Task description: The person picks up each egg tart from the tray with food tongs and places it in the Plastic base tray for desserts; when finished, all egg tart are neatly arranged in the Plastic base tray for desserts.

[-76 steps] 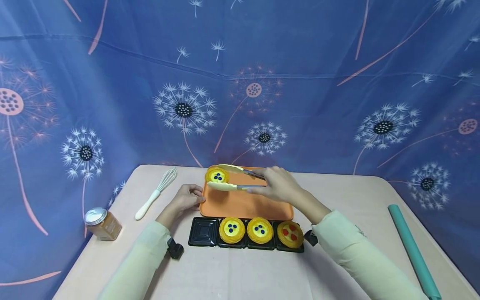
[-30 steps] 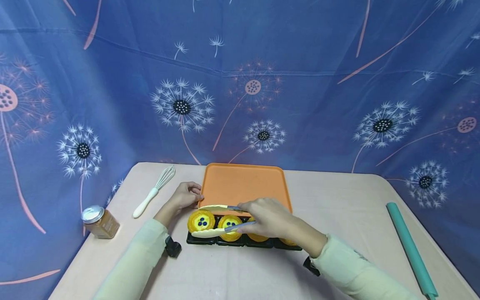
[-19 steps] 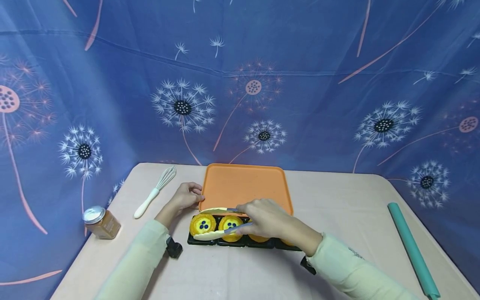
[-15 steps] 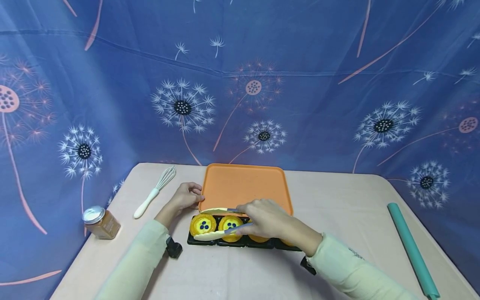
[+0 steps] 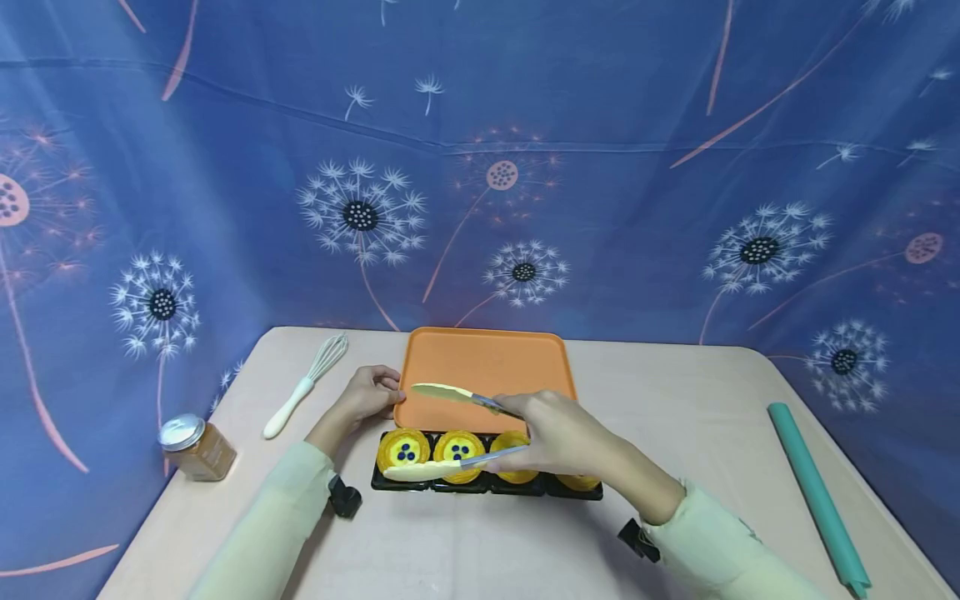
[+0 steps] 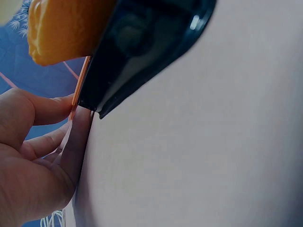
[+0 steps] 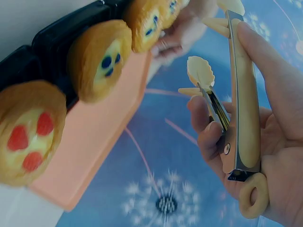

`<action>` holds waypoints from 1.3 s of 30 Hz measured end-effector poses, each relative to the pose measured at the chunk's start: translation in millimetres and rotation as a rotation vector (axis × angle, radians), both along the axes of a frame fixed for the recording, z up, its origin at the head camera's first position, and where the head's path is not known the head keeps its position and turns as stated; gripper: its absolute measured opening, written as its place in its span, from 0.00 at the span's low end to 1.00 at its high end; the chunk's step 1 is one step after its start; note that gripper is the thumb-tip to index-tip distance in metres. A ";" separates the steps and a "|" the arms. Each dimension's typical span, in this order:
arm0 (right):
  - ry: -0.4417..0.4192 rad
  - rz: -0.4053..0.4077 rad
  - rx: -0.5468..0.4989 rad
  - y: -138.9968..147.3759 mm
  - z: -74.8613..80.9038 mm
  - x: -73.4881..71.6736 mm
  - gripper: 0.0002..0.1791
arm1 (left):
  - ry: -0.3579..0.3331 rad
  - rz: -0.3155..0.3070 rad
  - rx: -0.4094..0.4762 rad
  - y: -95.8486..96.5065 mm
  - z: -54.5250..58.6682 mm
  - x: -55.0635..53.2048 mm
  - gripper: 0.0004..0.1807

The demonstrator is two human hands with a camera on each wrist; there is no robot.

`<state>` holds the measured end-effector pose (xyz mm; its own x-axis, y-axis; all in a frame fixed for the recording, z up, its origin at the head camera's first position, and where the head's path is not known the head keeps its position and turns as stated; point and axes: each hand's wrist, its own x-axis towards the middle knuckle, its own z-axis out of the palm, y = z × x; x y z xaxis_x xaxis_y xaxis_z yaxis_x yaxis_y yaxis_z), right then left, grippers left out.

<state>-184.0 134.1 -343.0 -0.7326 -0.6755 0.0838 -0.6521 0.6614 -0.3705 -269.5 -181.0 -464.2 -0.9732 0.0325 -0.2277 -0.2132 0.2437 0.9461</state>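
Note:
My right hand [image 5: 558, 433] holds tongs [image 5: 423, 472] with yellow scalloped tips, their arms spread apart around nothing. The lower arm passes over the black four-part box [image 5: 384, 483], the upper one over the orange tray [image 5: 480, 358]. Each box compartment carries a tart: a blueberry tart [image 5: 405, 442] at the left end, another blueberry tart [image 5: 456, 440] beside it, then a third [image 5: 517, 477], partly behind the right hand. A tart with red fruit [image 7: 33, 137] shows in the right wrist view. My left hand [image 5: 371, 393] pinches the tray's left edge between thumb and fingers.
A white whisk [image 5: 307, 383] lies left of the tray, and a jar with a silver lid [image 5: 198, 448] stands at the far left. Along the right side lies a green roll [image 5: 819, 500]. A blue dandelion-print cloth [image 5: 480, 167] hangs behind the table.
The blueberry tart left the orange tray in the tongs and now sits in the box's leftmost compartment. The tongs have since spread wider and shifted slightly right. The left hand stays at the tray.

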 end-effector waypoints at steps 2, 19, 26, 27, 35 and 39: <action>-0.011 -0.040 -0.037 11.9 2.0 1.4 0.48 | -0.006 0.004 0.007 -1.4 -0.4 -1.0 0.18; 0.116 -0.601 -0.123 139.5 -30.7 -15.1 0.42 | -0.011 0.036 -0.024 -14.6 -4.5 0.3 0.21; 0.111 -0.769 -0.111 159.4 -66.8 -42.1 0.42 | -0.002 0.035 -0.017 -18.3 -2.2 -1.6 0.21; 0.104 -0.788 -0.102 159.8 -70.7 -44.9 0.43 | -0.001 0.029 -0.013 -18.4 -2.3 -1.8 0.21; 0.035 -0.854 -0.021 156.7 -88.6 -51.2 0.33 | 0.003 0.020 -0.007 -15.2 -2.5 -2.5 0.21; -0.004 -0.899 0.029 156.8 -91.6 -46.3 0.34 | 0.003 0.025 -0.013 -13.5 -3.6 -2.7 0.20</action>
<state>-230.3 291.0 -434.5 -0.9860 0.1508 0.0717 0.1172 0.9307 -0.3466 -272.1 -194.5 -467.8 -0.9744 0.0056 -0.2246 -0.2161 0.2505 0.9437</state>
